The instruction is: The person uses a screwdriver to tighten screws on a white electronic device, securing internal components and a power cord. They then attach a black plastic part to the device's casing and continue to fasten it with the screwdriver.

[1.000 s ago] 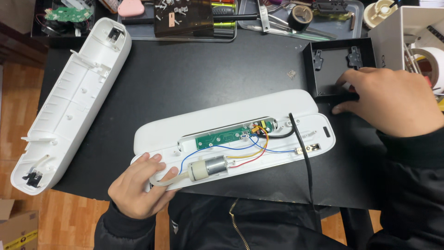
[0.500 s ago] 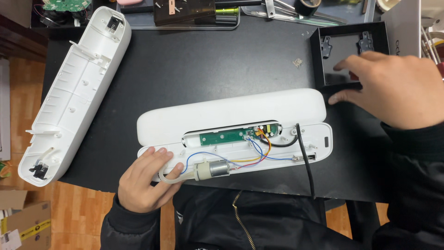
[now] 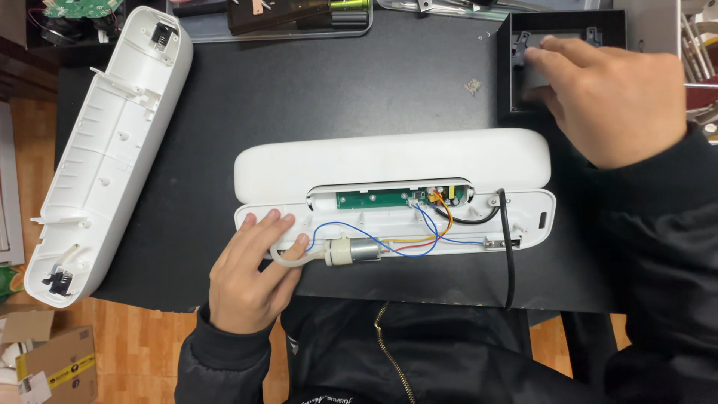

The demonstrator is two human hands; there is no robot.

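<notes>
Opened white device (image 3: 389, 168) on a black mat (image 3: 336, 97), one hand on it, the other at a black tray (image 3: 568, 22)

The device lies across the middle of the frame, long and rounded, its cover off so a green circuit board (image 3: 370, 199), a small silver motor (image 3: 355, 251) and blue, red, yellow and black wires show in the open lower half. The left hand (image 3: 250, 280), at lower centre, rests flat on the device's left end, fingers spread and loosely curled over a pale tube (image 3: 288, 259) beside the motor, gripping nothing firmly. The right hand (image 3: 606, 101), at upper right, reaches into the tray with fingers bent over a dark part; whether it grips it cannot be told. A second white shell (image 3: 105, 142) lies tilted at the left edge of the mat
</notes>
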